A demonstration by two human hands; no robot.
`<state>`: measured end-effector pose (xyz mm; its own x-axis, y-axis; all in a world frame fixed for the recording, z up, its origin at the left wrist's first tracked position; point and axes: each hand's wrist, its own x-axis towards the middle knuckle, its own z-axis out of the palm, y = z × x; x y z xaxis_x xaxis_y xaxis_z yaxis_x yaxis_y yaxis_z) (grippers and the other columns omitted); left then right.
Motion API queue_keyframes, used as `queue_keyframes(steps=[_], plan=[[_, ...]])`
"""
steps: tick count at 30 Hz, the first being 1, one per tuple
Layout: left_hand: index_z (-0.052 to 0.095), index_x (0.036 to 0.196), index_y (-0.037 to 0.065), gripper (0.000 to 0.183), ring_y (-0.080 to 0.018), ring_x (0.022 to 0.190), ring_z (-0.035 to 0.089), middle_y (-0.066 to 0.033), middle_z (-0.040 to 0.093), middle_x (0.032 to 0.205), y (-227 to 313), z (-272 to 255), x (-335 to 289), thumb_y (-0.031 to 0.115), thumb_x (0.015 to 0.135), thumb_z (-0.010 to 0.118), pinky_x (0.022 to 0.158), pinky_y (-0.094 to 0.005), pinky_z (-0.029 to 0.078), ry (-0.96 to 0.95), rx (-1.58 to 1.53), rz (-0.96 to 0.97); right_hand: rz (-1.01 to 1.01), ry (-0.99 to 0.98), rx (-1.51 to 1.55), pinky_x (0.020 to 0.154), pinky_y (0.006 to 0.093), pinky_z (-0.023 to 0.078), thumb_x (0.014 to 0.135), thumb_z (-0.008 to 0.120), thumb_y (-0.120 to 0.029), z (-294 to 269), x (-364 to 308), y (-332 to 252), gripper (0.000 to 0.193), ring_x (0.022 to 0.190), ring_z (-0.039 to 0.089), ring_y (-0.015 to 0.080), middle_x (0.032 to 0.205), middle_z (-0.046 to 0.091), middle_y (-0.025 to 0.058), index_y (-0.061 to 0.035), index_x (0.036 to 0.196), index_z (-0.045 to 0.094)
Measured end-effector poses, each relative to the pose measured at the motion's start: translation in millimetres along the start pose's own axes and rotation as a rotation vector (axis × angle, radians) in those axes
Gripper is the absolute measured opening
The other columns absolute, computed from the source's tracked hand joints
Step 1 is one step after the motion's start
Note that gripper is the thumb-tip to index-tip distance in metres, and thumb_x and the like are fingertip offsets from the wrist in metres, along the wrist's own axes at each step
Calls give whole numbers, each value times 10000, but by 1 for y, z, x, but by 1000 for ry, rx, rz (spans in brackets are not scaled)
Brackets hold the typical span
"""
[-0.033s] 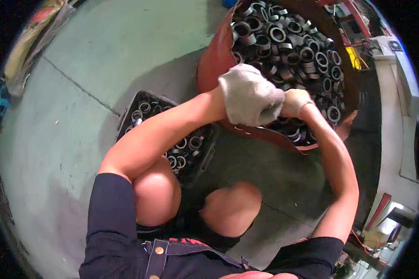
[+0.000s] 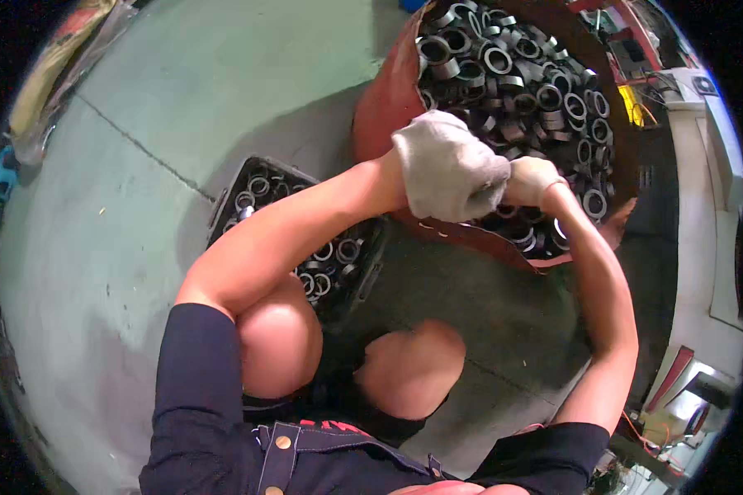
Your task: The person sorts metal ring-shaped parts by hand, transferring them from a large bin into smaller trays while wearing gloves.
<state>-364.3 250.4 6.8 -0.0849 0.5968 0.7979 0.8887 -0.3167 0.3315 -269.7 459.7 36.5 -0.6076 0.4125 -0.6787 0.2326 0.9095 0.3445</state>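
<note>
I squat with both arms stretched forward to a rusty red drum [image 2: 381, 107] heaped with dark metal rings [image 2: 512, 74]. Both hands wear white cloth gloves. My left hand [image 2: 446, 169] is curled over the drum's near rim and presses against my right hand [image 2: 532, 180], which is bunched just above the rings. The gloves hide whatever lies between the fingers. Under my left forearm stands a black plastic crate [image 2: 231, 198] holding several more rings [image 2: 326, 276].
Grey-green concrete floor [image 2: 140, 124] with a crack line spreads to the left. A crumpled plastic bag [image 2: 49, 82] and a blue object [image 2: 4, 181] lie at the far left edge. White machinery [image 2: 710, 165] and cables stand to the right of the drum.
</note>
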Motion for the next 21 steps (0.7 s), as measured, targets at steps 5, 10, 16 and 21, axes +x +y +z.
queue_keyframes(steps=[5,10,16,21], plan=[[602,700,181,86,-259,539,579,-31,557,582,0,2,0,225,684,675,533,-381,461,50,-8,-4,-243,79,981,832,280,487,709,633,-230,0,-19,55,541,905,606,162,988,677,92,25,1186,612],[587,653,168,140,-284,529,582,-62,568,576,0,-1,-2,260,725,663,490,-420,457,10,51,5,-375,365,1422,1023,379,425,780,565,-353,-16,-115,32,705,1178,564,273,1269,584,171,34,1360,456],[603,671,169,154,-297,551,603,-74,573,575,3,10,14,299,742,647,510,-411,473,-53,34,-49,-359,455,1518,901,361,478,531,787,-595,34,-199,-9,994,1012,615,268,1111,629,181,87,1213,547],[668,725,190,210,-293,595,642,-73,641,635,6,0,9,377,781,592,532,-423,488,-172,147,-70,-857,73,817,757,368,523,587,649,-204,35,-136,-111,552,782,665,330,846,661,204,13,1094,639]])
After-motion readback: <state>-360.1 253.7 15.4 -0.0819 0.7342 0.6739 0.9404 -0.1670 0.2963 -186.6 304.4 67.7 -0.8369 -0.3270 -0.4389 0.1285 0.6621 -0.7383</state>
